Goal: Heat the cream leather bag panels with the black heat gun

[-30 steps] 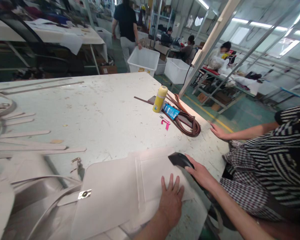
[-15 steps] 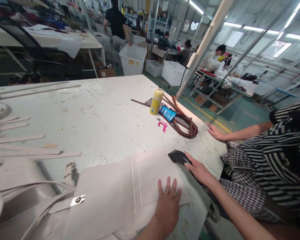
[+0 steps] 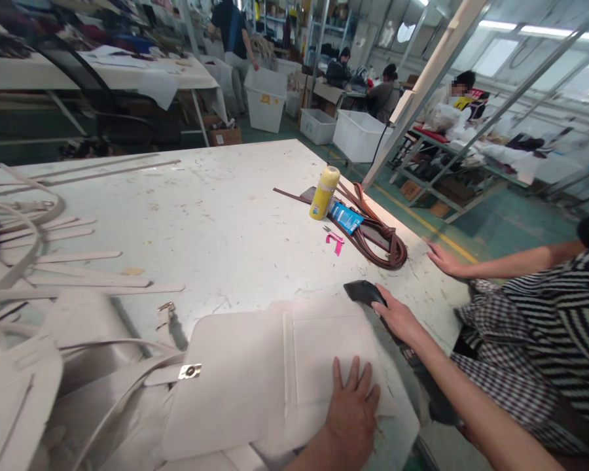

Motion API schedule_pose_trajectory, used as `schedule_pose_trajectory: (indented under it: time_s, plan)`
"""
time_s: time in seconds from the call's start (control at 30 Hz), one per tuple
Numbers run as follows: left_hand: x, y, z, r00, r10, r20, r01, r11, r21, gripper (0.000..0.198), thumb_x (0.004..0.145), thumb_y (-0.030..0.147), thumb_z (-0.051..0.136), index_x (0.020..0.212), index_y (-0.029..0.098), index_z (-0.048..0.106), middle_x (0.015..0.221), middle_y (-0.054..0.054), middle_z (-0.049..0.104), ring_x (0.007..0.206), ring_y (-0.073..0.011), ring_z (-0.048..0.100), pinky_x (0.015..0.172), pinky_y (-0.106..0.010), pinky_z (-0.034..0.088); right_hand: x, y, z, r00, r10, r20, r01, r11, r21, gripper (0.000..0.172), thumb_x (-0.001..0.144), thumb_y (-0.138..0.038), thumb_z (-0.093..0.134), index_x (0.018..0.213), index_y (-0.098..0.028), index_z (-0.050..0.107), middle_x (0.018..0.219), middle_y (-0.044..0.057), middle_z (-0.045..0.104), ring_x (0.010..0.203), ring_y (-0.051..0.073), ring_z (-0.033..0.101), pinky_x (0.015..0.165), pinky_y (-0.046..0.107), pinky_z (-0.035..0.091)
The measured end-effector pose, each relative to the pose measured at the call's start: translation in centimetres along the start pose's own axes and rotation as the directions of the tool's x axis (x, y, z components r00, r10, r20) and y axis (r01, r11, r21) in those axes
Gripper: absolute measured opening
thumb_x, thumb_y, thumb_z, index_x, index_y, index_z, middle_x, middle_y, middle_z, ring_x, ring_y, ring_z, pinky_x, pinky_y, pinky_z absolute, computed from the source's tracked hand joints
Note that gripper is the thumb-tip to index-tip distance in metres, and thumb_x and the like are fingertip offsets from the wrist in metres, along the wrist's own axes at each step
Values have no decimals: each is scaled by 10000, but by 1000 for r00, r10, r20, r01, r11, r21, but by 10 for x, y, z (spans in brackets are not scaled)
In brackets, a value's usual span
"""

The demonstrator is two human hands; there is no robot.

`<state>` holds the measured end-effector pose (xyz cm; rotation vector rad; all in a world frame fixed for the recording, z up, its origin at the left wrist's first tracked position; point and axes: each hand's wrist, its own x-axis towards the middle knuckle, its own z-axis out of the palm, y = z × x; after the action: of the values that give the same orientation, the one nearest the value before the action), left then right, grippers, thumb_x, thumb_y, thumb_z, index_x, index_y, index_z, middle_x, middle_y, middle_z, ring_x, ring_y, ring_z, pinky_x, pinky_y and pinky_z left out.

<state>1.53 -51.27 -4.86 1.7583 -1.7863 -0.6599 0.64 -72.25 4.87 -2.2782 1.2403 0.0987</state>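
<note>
On the head view I place everything by the yellow bottle [image 3: 324, 193]. The pale leathery piece [image 3: 240, 373] lies flat on the table [image 3: 216, 229], nearer me than the bottle, its long axis running left to right and its metal clasp [image 3: 190, 371] at the left edge. What I take for my left hand [image 3: 354, 409] is spread on the end nearer me than the bottle, fingers pointing roughly toward it, probably pinning the piece flat. Apart from it, a second hand [image 3: 400, 317], nearer me and right of the bottle, is closed round a black tool [image 3: 366, 292], tip leftward by the piece's far right corner; I can't tell whether it's my right or the striped co-worker's. The co-worker's hand [image 3: 444, 261], right of the bottle, rests at the table edge, likely for support. Brown straps [image 3: 397, 252] are coiled beside the bottle, presumably for tidiness.
</note>
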Motion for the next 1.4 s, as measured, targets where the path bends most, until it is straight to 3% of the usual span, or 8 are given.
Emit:
schedule_pose_trajectory:
  time_s: [0.1, 0.23, 0.33, 0.43, 0.5, 0.67, 1.17, 1.4]
  plan:
    - [3, 10, -3, 1000, 13, 19, -12, 1000, -22, 518, 868, 502, 280, 1293, 219, 368, 1460, -86, 154, 1343, -312, 12, 1010, -679, 33, -10, -14, 12, 998, -51, -44, 52, 999, 13, 605, 805, -351, 416, 1376, -221, 260, 1329, 66, 464, 1215, 258, 426, 996, 394, 337]
    - [-12, 13, -31, 996, 49, 71, -45, 998, -52, 685, 807, 593, 355, 1349, 186, 257, 1436, -113, 229, 1332, -299, 113, 1042, -619, 67, -46, -30, 20, 983, -157, 93, 150, 985, 80, 598, 797, -335, 447, 1365, -289, 269, 1345, 28, 447, 1217, 234, 428, 1021, 399, 320]
    - [-35, -22, -80, 979, -188, -75, 185, 982, -45, 525, 825, 415, 419, 1301, 201, 353, 1336, -93, 413, 1282, -271, 255, 1063, -546, 115, -72, -39, 23, 970, -171, 172, 146, 978, 151, 609, 780, -322, 474, 1358, -285, 289, 1335, 25, 460, 1216, 234, 428, 1030, 406, 315]
    - [-46, -85, -135, 674, -606, -422, 577, 789, -212, 452, 782, 241, 451, 1224, 144, 449, 1244, -124, 487, 1186, -255, 377, 1025, -429, 251, -85, -53, 29, 955, -197, 220, 155, 968, 195, 596, 787, -324, 460, 1357, -289, 291, 1330, 20, 466, 1228, 225, 414, 1038, 405, 306]
    - [-43, -122, -156, 600, -718, -353, 593, 695, -406, 389, 701, 212, 536, 1081, 137, 569, 1097, -108, 581, 1045, -248, 493, 929, -364, 354, -87, -65, 36, 943, -224, 248, 170, 960, 221, 588, 787, -323, 456, 1353, -283, 301, 1325, 21, 471, 1226, 224, 417, 1041, 407, 300]
    - [-23, -158, -150, 623, -744, -242, 554, 638, -535, 179, 622, 127, 528, 722, 153, 673, 676, -20, 646, 703, -166, 585, 649, -241, 417, -78, -84, 56, 947, -259, 193, 194, 934, 299, 583, 782, -318, 465, 1345, -246, 329, 1332, 37, 464, 1234, 230, 403, 1050, 417, 277]
    - [-14, -143, -141, 602, -763, -235, 567, 616, -546, 113, 583, 143, 541, 626, 176, 641, 582, 38, 614, 617, -139, 567, 624, -232, 413, -64, -89, 63, 976, -213, 37, 176, 884, 433, 581, 781, -298, 464, 1342, -231, 331, 1339, 32, 456, 1230, 207, 405, 1049, 383, 279]
    - [-10, -138, -137, 597, -755, -272, 585, 642, -495, 156, 613, 182, 545, 711, 204, 664, 723, 22, 667, 756, -165, 593, 716, -256, 417, -83, -75, 69, 968, -233, 91, 173, 885, 432, 578, 776, -289, 477, 1337, -242, 345, 1326, 24, 472, 1208, 212, 433, 1040, 366, 297]
